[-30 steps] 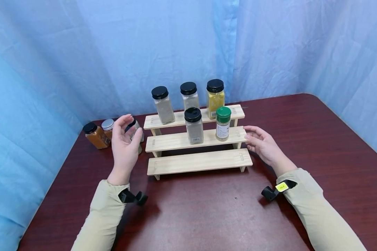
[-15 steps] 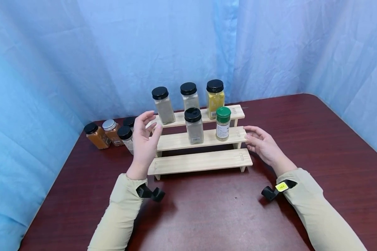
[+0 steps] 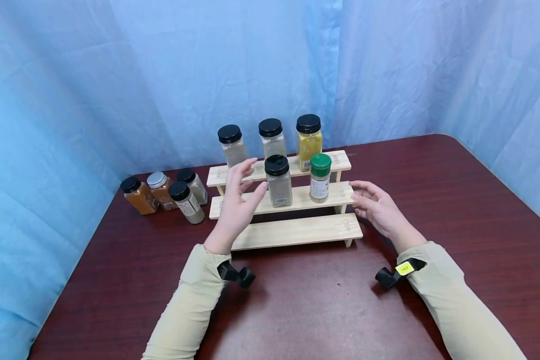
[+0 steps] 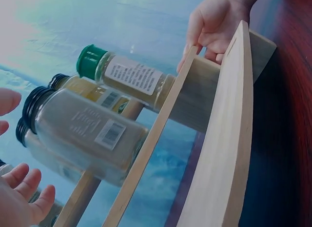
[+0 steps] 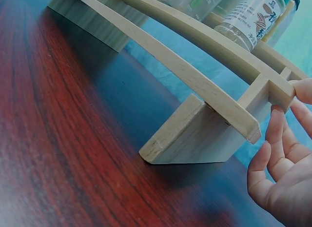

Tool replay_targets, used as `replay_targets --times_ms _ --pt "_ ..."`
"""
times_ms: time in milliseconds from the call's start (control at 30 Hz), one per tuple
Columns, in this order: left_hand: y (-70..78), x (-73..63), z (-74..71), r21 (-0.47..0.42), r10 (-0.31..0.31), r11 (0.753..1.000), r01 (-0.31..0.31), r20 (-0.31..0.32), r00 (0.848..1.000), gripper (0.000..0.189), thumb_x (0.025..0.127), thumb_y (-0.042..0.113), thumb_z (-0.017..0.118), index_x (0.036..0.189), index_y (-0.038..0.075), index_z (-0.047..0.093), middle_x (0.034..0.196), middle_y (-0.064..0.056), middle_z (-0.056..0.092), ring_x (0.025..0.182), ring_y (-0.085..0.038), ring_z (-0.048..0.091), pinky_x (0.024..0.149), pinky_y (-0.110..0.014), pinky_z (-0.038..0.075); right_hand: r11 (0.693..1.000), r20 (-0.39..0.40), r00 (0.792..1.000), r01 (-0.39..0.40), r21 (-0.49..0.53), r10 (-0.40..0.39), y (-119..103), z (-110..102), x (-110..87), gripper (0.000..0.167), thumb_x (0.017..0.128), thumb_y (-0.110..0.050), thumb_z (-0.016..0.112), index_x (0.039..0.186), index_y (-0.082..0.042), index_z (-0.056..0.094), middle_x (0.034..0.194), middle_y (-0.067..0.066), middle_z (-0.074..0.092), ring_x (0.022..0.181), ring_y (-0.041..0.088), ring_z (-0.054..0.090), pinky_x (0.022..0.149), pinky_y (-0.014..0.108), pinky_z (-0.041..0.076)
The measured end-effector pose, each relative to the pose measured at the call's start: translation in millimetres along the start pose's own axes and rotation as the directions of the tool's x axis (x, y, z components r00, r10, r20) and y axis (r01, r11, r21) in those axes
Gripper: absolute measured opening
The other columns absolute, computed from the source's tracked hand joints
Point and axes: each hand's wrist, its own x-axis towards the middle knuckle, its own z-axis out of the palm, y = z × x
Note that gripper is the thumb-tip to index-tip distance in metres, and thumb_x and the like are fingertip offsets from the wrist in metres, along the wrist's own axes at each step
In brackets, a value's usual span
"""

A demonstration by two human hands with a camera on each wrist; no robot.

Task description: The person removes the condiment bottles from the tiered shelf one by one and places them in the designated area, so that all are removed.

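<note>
A three-tier pale wooden spice rack (image 3: 292,231) stands on the table. My left hand (image 3: 236,210) is in front of its left half, fingers and thumb spread apart around nothing. Just right of the fingertips, a grey spice jar (image 3: 279,187) with a black lid stands on the middle tier. In the left wrist view, a gap shows between this hand (image 4: 22,200) and the grey jar (image 4: 90,134). My right hand (image 3: 380,212) pinches the right end of the middle tier. Near that end stands a green-capped spice bottle (image 3: 319,182).
On the top tier are a yellow spice jar (image 3: 309,145), a pale jar (image 3: 272,137) and another jar (image 3: 231,145) partly behind my left hand. Left of the rack, several jars, including an orange-brown jar (image 3: 139,197) and a silver-lidded jar (image 3: 162,192), stand on the dark red table (image 3: 297,300).
My left hand has moved right, from beside the jars at the left to in front of the rack near the grey jar. My right hand stays at the rack's end.
</note>
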Motion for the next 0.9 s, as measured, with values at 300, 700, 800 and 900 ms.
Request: replay_targets --times_ms 300,700,800,900 --pt "4.4 5.2 16.2 0.004 -0.008 1.0 0.007 0.069 0.998 0.054 0.092 0.012 0.061 0.141 0.013 0.039 0.138 -0.015 0.029 0.127 -0.025 0.035 0.105 -0.043 0.039 1.0 -0.003 1.0 0.0 0.01 0.0 1.1 -0.6 0.3 0.02 0.096 -0.01 0.053 0.112 -0.023 0.055 0.092 -0.007 0.06 0.075 0.005 0.057 0.065 0.018 0.05" --pt "1.9 8.0 24.9 0.036 0.003 0.999 -0.005 0.074 0.997 0.053 0.09 0.012 0.064 0.139 0.014 0.043 0.133 -0.015 0.032 0.126 -0.024 0.037 0.106 -0.044 0.038 1.0 0.002 1.0 0.004 0.009 -0.004 2.0 -1.2 0.2 0.02 0.096 -0.011 0.054 0.112 -0.023 0.055 0.092 -0.007 0.06 0.075 0.005 0.057 0.065 0.018 0.05" --pt "1.7 8.6 26.2 0.055 0.01 0.998 -0.014 0.07 0.997 0.054 0.089 0.013 0.065 0.138 0.014 0.042 0.134 -0.015 0.033 0.127 -0.025 0.037 0.105 -0.044 0.038 1.0 0.007 1.0 0.01 0.016 -0.01 2.2 -1.3 0.4 0.021 0.096 -0.01 0.053 0.112 -0.023 0.055 0.092 -0.007 0.06 0.075 0.005 0.057 0.065 0.018 0.05" --pt "0.6 8.9 27.0 0.076 0.012 0.997 -0.018 0.071 0.997 0.054 0.09 0.012 0.064 0.139 0.015 0.041 0.138 -0.015 0.035 0.129 -0.025 0.037 0.106 -0.045 0.037 1.0 0.012 1.0 0.015 0.021 -0.015 2.4 -1.1 0.7 0.021 0.096 -0.009 0.053 0.112 -0.022 0.055 0.092 -0.006 0.06 0.075 0.005 0.058 0.065 0.018 0.05"
